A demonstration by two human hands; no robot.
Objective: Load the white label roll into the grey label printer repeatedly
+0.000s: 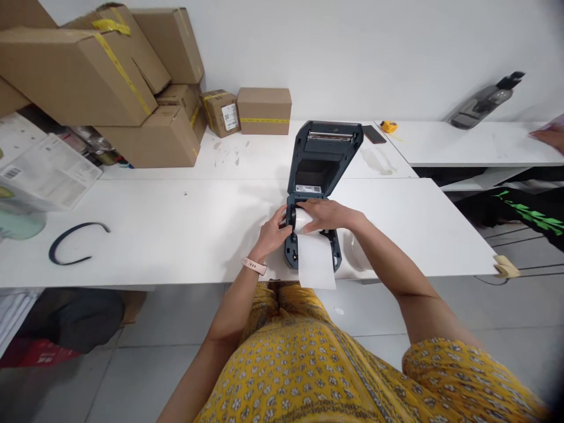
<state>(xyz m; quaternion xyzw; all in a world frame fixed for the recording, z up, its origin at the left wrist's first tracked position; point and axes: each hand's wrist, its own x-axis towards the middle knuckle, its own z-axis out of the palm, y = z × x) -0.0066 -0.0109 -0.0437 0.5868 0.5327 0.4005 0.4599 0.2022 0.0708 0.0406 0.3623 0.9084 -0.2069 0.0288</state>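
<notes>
A dark grey label printer (291, 249) stands at the table's front edge with its lid (328, 155) raised. Inside its bay sits a white label roll (303, 220), and a strip of the paper (316, 261) hangs out over the front. My right hand (326, 214) reaches in from the right, its fingers curled over the roll. Against the printer's left wall rests my left hand (274, 234), fingers and thumb gripping the side beside the roll. Part of the roll is hidden under my right hand.
Cardboard boxes (154, 138) are stacked at the back left. A black headband (55, 249) lies on the left of the white table (211, 235). Behind the printer are a phone (374, 134), a yellow tape measure (388, 126) and a bottle (482, 104). Another person's hand (550, 136) shows far right.
</notes>
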